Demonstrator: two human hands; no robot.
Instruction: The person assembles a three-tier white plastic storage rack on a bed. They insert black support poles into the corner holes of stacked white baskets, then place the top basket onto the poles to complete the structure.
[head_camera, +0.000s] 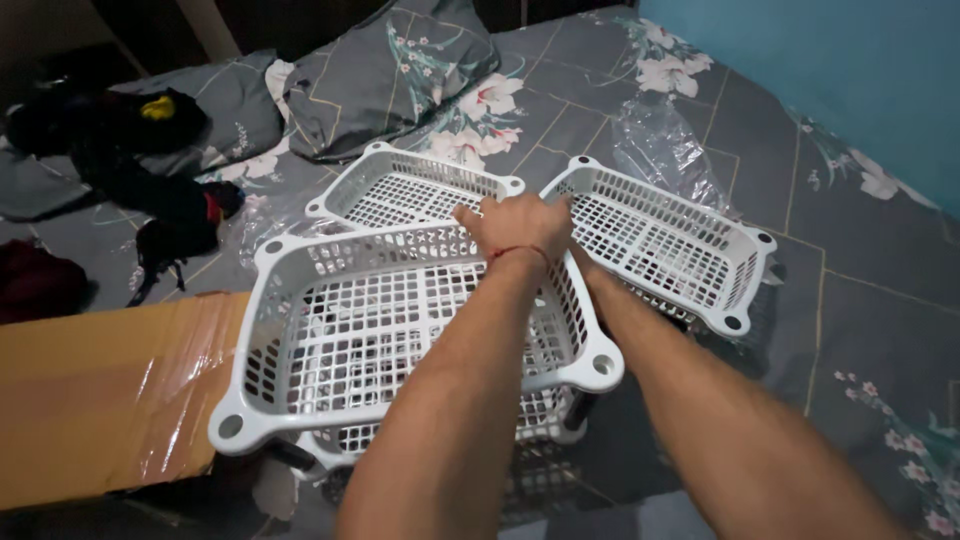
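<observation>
On the bed (860, 330), which is covered with a grey sheet with flowers, the person works with white plastic lattice baskets. The nearest basket (330, 340) stands on top of another one, and short dark posts seem to be between them at the corners, so it is raised above the bed. The left hand (515, 225) lies on the far rim of this upper basket, with the fingers curled over the edge and closed on it. The right hand is mostly hidden behind the left wrist; only its forearm (700, 400) shows, so I cannot tell if it is closed or apart. Two more baskets lie flat behind: one (410, 190) just beyond the hand, the other (665, 240) to the right of it, near a piece of clear plastic wrap (660, 140). A brown cardboard box (100, 390) is at the left, and pillows (390, 70) and dark clothes (150, 170) are farther away. The basket looks light and quite stiff, but the thin lattice may bend or crack under pressure. I judge the thick rim and the round corner sockets (603, 364) are the best places to hold.
</observation>
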